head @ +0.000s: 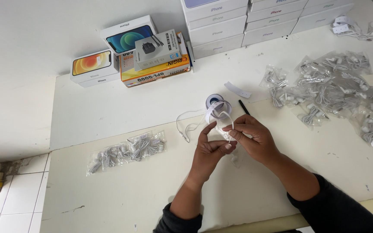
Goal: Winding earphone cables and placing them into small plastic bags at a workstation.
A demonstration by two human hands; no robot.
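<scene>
- The left hand [210, 149] and the right hand [251, 138] are meeting over the white table [130, 190], fingers pinched closed on a white earphone cable [229, 121] and what is looking like a small clear bag, though that part is hard to make out.
- The cable's loose end is trailing left across the table, beside a roll of white tape [216, 107] and a black pen [244, 107].
- A short row of bagged earphones [126, 151] is lying to the left; judging by it, a small share is finished.
- A far bigger heap of bagged earphones [337, 90] is spreading out on the right, seemingly waiting.
- Further back, phone boxes [255, 19] are standing stacked against the white wall, with coloured boxes [130, 51] left of them.
- Pale floor tiles [9, 198] are showing at the lower left.
</scene>
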